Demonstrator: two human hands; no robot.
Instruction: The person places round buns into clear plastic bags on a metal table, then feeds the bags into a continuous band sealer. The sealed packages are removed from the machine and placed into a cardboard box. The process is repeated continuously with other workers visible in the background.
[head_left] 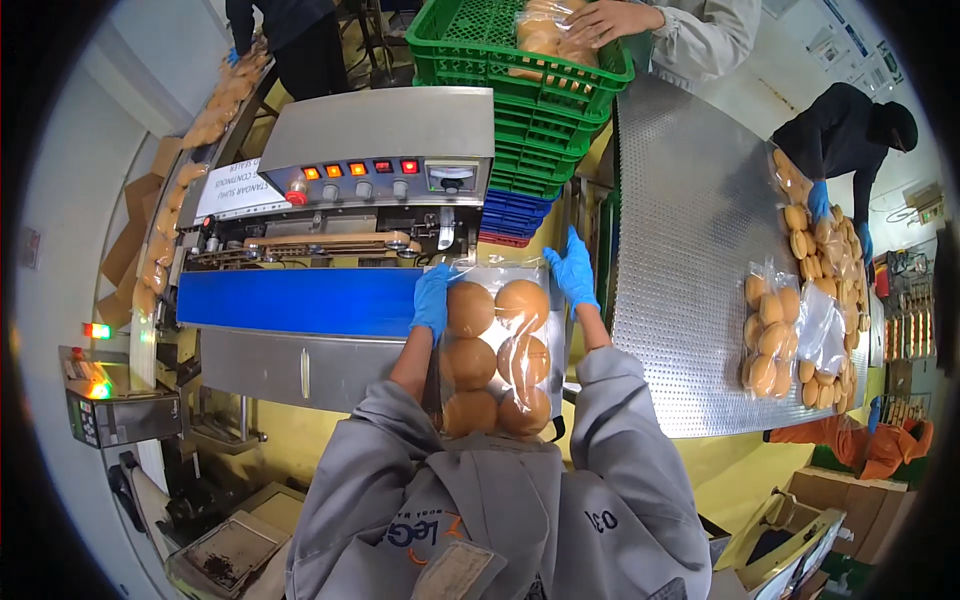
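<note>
Bag: clear plastic bag of 6 round golden buns (497, 355), 2 columns of 3, lying at the right end of the blue conveyor belt (300, 300), its open top toward the sealer.
Left hand (433, 298): blue glove, fingers pressed on the bag's upper left edge.
Right hand (573, 268): blue glove, fingers spread, at the bag's upper right corner.
Sealer: grey metal sealing machine (385, 150), red lit buttons along its front.
Table: perforated steel table (690, 250), filled bun bags (770, 330) at its right edge.
Crates: stacked green plastic crates (530, 90) beyond the sealer.

Blue disposable gloves cover the left grip (433, 298) and right grip (574, 270), above grey jacket sleeves with dark lettering.
</note>
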